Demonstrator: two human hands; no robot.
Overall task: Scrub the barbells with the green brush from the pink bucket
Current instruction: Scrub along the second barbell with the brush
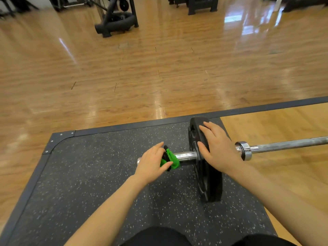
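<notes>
Barbell: long chrome steel barbell [284, 144] lies across the speckled black rubber mat [88, 166], its left sleeve end near the mat's middle, its shaft running off right over the wooden floor [142, 68].
Plate: 1 black round weight plate [205, 174] stands upright on the sleeve.
Brush: green brush with black parts [171, 158] sits against the sleeve, left of the plate.
Left hand [152, 164]: thumb and fingers pinch the brush, pressing it to the sleeve.
Right hand [218, 148]: fingers straight, spread flat over the plate's top edge, gripping nothing.
Pink bucket: not in view.
Step, as judged: scrubbing the sleeve.
Doing it well: keep the plate braced so the bar cannot roll; stroke along the sleeve; work round its underside too.
Risk: brush slipping off the rounded chrome.
</notes>
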